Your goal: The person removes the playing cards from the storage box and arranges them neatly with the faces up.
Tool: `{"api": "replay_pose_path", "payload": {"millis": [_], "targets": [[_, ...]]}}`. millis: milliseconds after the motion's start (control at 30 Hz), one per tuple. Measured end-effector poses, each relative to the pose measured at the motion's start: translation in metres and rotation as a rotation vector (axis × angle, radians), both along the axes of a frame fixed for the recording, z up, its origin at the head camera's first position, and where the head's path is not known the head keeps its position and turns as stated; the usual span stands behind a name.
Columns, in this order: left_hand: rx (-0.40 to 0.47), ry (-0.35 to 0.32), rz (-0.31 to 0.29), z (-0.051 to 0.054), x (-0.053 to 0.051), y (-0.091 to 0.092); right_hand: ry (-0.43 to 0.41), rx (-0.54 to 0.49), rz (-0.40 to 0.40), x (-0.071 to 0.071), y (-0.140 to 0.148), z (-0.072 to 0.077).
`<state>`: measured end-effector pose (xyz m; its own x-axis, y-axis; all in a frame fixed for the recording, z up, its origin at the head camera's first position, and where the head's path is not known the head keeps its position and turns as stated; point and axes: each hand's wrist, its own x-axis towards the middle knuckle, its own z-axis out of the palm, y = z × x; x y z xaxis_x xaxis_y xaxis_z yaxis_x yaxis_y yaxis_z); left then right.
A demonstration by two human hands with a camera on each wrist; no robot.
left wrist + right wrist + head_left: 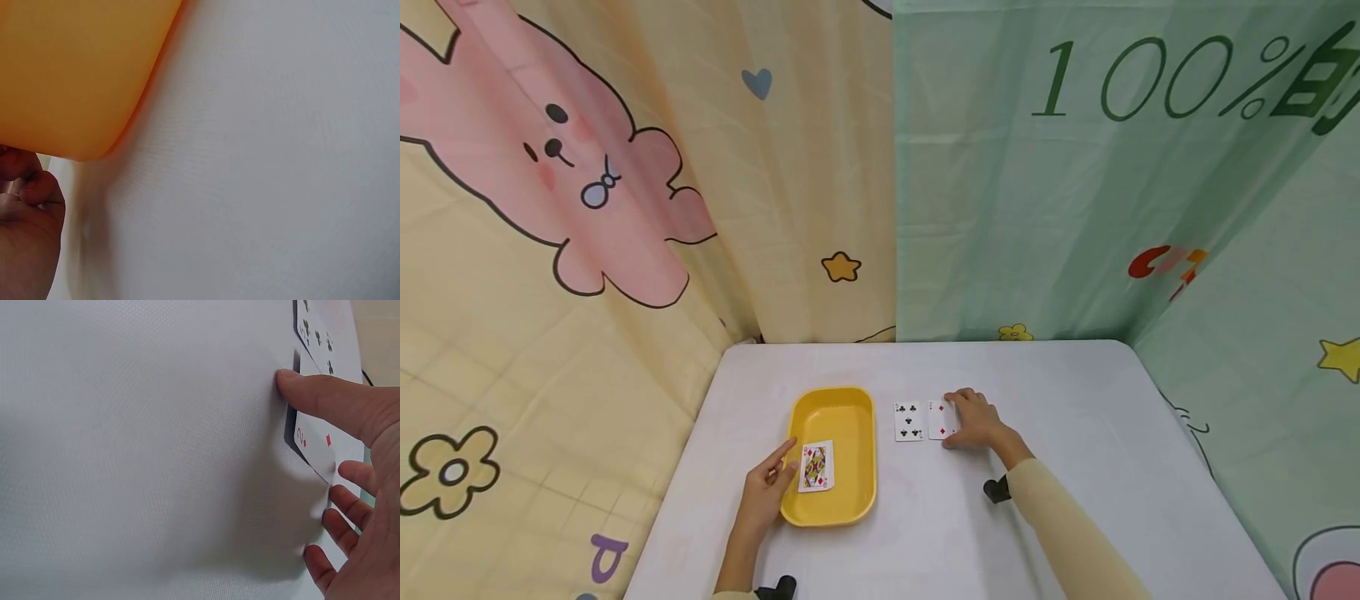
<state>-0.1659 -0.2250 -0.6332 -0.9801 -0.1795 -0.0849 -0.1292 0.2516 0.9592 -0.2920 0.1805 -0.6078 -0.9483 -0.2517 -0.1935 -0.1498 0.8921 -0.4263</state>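
Note:
A yellow tray [853, 492] stands on the table, a face card with red diamonds [816, 467] lying in its left part. My left hand [763, 492] holds the tray's left rim, thumb over the edge; in the left wrist view curled fingers [42, 187] show below the rim. To the right of the tray lie a five of clubs [908, 422] and, beside it, a two of diamonds [940, 419]. My right hand [979, 421] spans the two of diamonds, with the thumb at its near edge and fingers at its far edge. Part of that card is hidden by the hand.
The white table [1075, 392] has curtains behind it and at both sides: a yellow curtain [805, 183] to the left and a green curtain [1000, 217] to the right. A black wrist strap piece [997, 489] sits by the right sleeve.

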Motion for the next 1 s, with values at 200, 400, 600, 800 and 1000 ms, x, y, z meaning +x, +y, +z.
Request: {"api": "replay_pose_path", "payload": {"millis": [200, 400, 600, 800, 1000], "targets": [[0.0, -0.017, -0.007, 0.003, -0.001, 0.002, -0.005, -0.001, 0.003, 0.001, 0.001, -0.001], [-0.013, -0.012, -0.012, 0.004, -0.001, 0.002, -0.001, -0.014, 0.011, 0.004, 0.003, -0.001], [-0.036, -0.007, -0.004, 0.005, -0.001, 0.003, 0.011, -0.042, -0.015, 0.007, 0.001, -0.003], [-0.039, -0.027, -0.009, 0.006, -0.002, 0.003, 0.14, -0.128, -0.04, 0.011, -0.016, 0.006], [-0.04, -0.028, -0.009, 0.005, -0.002, 0.003, 0.175, -0.21, -0.011, 0.02, -0.049, 0.025]]}}
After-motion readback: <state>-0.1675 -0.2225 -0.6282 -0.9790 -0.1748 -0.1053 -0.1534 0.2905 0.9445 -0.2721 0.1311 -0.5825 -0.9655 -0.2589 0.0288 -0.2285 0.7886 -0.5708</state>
